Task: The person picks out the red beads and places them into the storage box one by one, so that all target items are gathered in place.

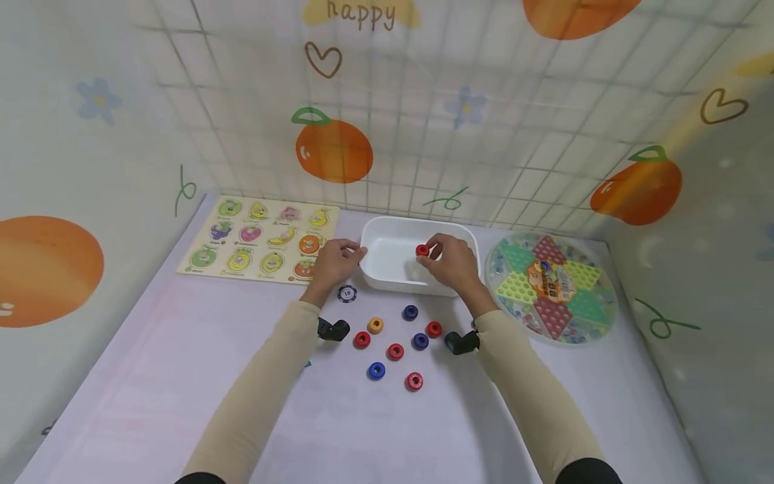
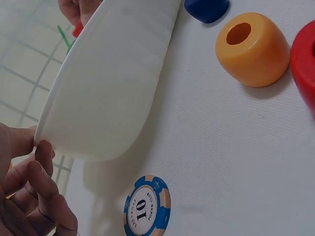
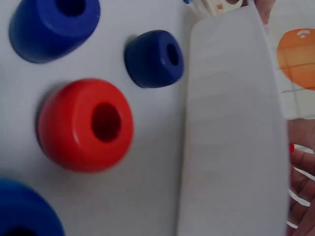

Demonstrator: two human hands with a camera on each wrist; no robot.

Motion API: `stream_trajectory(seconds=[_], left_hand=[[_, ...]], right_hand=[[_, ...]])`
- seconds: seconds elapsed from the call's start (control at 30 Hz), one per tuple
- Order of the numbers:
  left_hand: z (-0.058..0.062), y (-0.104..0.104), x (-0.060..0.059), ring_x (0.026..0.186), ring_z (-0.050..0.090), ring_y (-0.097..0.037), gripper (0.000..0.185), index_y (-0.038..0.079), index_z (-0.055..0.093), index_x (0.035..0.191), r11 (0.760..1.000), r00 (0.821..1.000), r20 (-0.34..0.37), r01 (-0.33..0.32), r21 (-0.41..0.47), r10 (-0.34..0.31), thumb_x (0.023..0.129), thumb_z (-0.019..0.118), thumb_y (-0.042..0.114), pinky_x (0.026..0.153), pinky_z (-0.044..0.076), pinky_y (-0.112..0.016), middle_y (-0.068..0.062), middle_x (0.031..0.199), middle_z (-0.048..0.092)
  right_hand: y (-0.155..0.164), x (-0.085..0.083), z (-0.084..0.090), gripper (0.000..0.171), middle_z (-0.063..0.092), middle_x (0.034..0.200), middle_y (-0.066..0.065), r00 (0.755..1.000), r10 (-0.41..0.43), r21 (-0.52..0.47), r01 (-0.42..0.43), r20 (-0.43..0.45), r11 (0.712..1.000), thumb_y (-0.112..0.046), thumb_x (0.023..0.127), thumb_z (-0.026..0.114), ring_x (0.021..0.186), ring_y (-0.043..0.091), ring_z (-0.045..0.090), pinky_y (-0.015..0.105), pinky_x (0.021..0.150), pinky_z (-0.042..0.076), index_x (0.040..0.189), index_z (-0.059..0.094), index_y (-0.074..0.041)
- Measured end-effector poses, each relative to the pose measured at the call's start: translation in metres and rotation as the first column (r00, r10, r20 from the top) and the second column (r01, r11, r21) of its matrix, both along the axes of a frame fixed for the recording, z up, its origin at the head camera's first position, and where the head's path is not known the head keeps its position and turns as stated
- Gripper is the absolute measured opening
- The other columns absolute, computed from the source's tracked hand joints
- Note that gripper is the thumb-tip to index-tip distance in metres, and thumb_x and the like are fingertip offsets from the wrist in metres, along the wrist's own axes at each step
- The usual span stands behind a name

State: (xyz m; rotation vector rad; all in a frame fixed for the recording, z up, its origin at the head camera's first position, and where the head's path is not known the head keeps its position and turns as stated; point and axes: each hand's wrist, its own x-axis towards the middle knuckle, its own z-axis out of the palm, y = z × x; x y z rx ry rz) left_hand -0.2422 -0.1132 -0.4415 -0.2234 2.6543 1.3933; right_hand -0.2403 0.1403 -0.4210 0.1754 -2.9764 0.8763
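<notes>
- Left hand (image 1: 334, 263) is gripping the left rim of the white rectangular plastic tub (image 1: 387, 269), at the near-left corner. In the left wrist view its fingers (image 2: 42, 179) are curling against the rim edge, thumb on the other side, so it is pinching the wall.
- The tub is sitting at the far middle of the pale table (image 1: 181, 376), between the wooden fruit peg puzzle (image 1: 260, 238) on the left and the round clear-lidded Chinese checkers board (image 1: 551, 286) on the right. It is looking light, thin-walled and slightly flexible, and the rim is the sensible hold.
- A blue-and-white poker chip marked 10 (image 2: 146, 212) is lying just near of the tub's left corner, beside the left hand.
- Loose rings are lying near of the tub: an orange ring (image 1: 375, 325), plus several red and blue ones, e.g. a red ring (image 3: 86, 124) and a dark blue ring (image 3: 153, 58) close to the tub wall.
- Right hand (image 1: 450, 261) is hovering over the tub's right half, fingertips pinching a small red plastic ring with a centre hole (image 1: 422, 251).
- The ring is looking rigid, light, smooth and likely to roll. Pinching across the outer wall is working, and breakage risk is low.
</notes>
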Motion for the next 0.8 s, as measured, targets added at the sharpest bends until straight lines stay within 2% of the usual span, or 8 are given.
stream_trajectory(seconds=[0.2, 0.43, 0.67, 0.8], left_hand=[[0.001, 0.002, 0.000, 0.089, 0.060, -0.023, 0.039, 0.007, 0.068, 0.125, 1.000, 1.000, -0.005, -0.004, 0.002, 0.004, 0.101, 0.064, 0.037, 0.071, 0.048, -0.032, -0.010, 0.105, 0.066], [0.001, 0.002, 0.002, 0.087, 0.060, -0.023, 0.039, 0.008, 0.068, 0.126, 1.000, 1.000, 0.002, -0.011, 0.006, 0.011, 0.101, 0.064, 0.038, 0.070, 0.048, -0.031, -0.010, 0.103, 0.065], [0.000, 0.002, 0.003, 0.088, 0.060, -0.023, 0.039, 0.008, 0.068, 0.125, 1.000, 1.000, 0.001, -0.006, 0.007, 0.006, 0.101, 0.064, 0.038, 0.070, 0.048, -0.031, -0.010, 0.104, 0.066], [0.002, 0.002, 0.003, 0.086, 0.059, -0.023, 0.038, 0.007, 0.069, 0.124, 1.000, 1.000, -0.005, -0.004, -0.003, 0.004, 0.101, 0.065, 0.037, 0.069, 0.046, -0.031, -0.010, 0.102, 0.066]], right_hand=[[0.002, -0.007, -0.011, 0.028, 0.070, 0.089, 0.006, 0.997, 0.000, 0.008, -0.001, 0.076, 1.000, -0.028, 0.089, 0.080, 0.081, 0.027, 0.061, 0.040, 0.071, 0.046, 0.109, 0.072, -0.010], [0.002, -0.011, -0.016, 0.025, 0.069, 0.093, 0.007, 0.977, 0.005, 0.021, -0.009, 0.212, 1.000, -0.028, 0.087, 0.081, 0.085, 0.027, 0.060, 0.040, 0.075, 0.046, 0.103, 0.072, -0.011], [0.004, -0.012, -0.017, 0.027, 0.071, 0.094, 0.006, 0.964, -0.004, 0.068, -0.014, 0.265, 0.998, -0.030, 0.084, 0.082, 0.087, 0.026, 0.062, 0.039, 0.073, 0.046, 0.101, 0.071, -0.012], [0.003, -0.012, -0.016, 0.029, 0.071, 0.097, 0.006, 0.964, -0.007, 0.070, -0.012, 0.267, 0.997, -0.030, 0.084, 0.082, 0.089, 0.027, 0.063, 0.040, 0.075, 0.047, 0.102, 0.070, -0.011]])
